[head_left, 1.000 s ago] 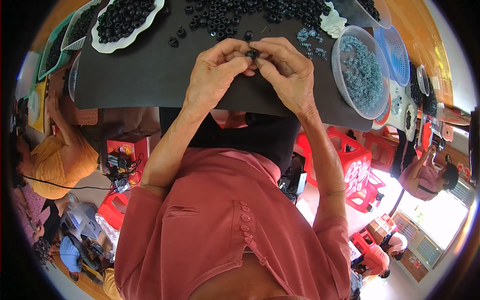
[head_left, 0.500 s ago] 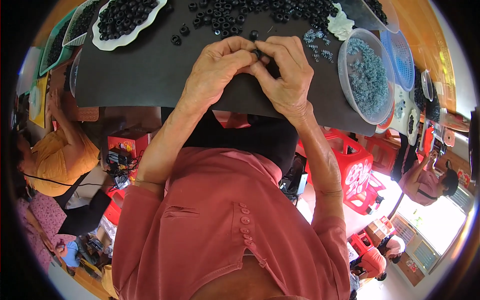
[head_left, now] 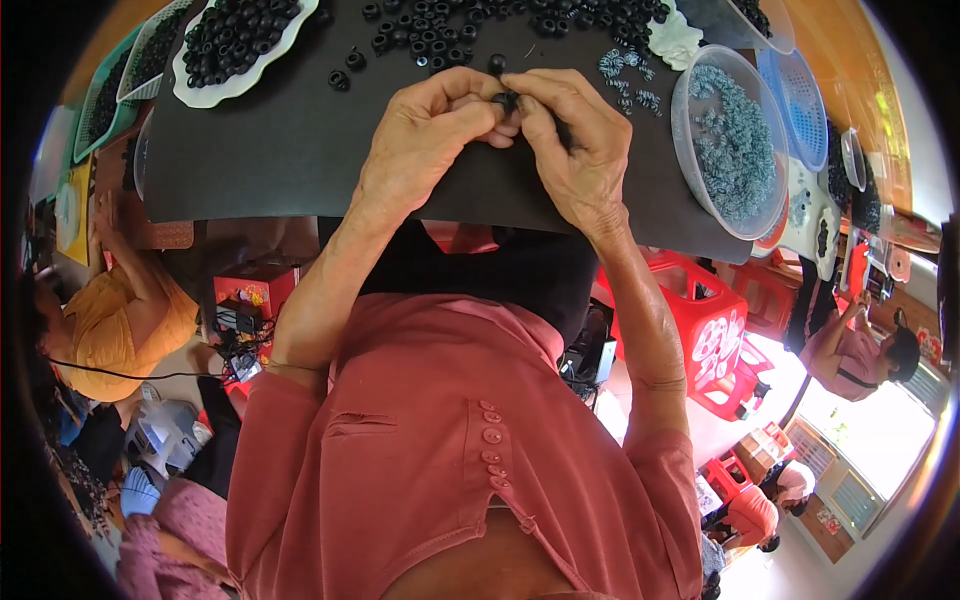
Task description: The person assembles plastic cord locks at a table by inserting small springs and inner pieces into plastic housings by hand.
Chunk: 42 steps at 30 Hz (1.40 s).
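My left hand (head_left: 420, 135) and my right hand (head_left: 580, 140) meet over the dark tabletop (head_left: 270, 150). Between their fingertips is a small black plastic piece (head_left: 505, 102). The left fingers are pinched on it, and the right thumb and index finger close on its other side. Fingers partly cover the piece, so its full shape is hidden. One round black piece (head_left: 497, 63) stands on the table just beyond the fingertips. Farther off spreads a pile of hollow round black pieces (head_left: 430, 40). Loose coil springs (head_left: 625, 75) lie to the right of my right hand.
A white scalloped plate (head_left: 205, 97) heaped with black pieces stands at far left. On the right are a clear bowl (head_left: 685, 150) of pale blue springs, a blue basket (head_left: 800, 110) and crumpled white material (head_left: 678, 38). Red stools (head_left: 690, 320) stand below. Other people sit on both sides.
My hands still hold the black piece between them, with the right fingers slightly shifted. The table's contents appear a little farther left. At lower left, a person in patterned pink has moved.
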Tool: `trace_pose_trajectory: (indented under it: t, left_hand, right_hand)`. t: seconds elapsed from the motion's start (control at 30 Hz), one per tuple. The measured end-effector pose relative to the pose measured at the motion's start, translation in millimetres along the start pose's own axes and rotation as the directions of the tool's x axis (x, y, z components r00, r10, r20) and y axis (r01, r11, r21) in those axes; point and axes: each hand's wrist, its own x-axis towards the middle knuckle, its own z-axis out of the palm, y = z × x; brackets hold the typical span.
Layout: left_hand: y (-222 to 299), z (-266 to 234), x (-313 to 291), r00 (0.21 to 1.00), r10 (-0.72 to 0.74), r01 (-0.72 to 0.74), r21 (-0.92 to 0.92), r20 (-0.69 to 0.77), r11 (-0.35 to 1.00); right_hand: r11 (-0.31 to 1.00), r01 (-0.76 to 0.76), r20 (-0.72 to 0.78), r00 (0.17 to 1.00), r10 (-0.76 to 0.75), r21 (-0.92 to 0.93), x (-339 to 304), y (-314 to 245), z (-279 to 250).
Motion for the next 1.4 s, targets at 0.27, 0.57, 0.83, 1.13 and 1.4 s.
trace_pose_trajectory:
  t: [0.27, 0.57, 0.83, 1.13, 1.4]
  left_hand:
    - [-10.2, 10.8, -6.3, 0.982, 0.186, -0.165, 0.338, -0.031, 0.927]
    - [-4.3, 7.8, -3.6, 0.980, 0.194, -0.163, 0.393, -0.042, 0.905]
    - [1.7, 6.8, 3.5, 1.000, -0.020, 0.020, 0.010, -0.015, 1.000]
    - [0.2, -6.0, 7.9, 0.994, -0.102, 0.105, -0.059, 0.050, 0.993]
    - [-1.3, -7.2, 12.2, 0.993, -0.069, 0.075, -0.069, 0.096, 0.995]
  right_hand:
    - [0.985, -0.150, 0.004, 0.989, 0.151, 0.081, -6.7, -3.6, -4.1]
    - [0.971, -0.153, -0.111, 0.978, 0.175, 0.181, -10.3, -0.3, 3.4]
    - [0.988, 0.092, -0.010, 0.996, -0.094, -0.126, -3.8, -1.8, -0.9]
    - [0.920, 0.264, -0.024, 0.959, -0.283, -0.290, 1.1, 3.9, 9.4]
    - [0.984, 0.087, -0.024, 0.995, -0.092, -0.153, 3.0, 0.2, 7.8]
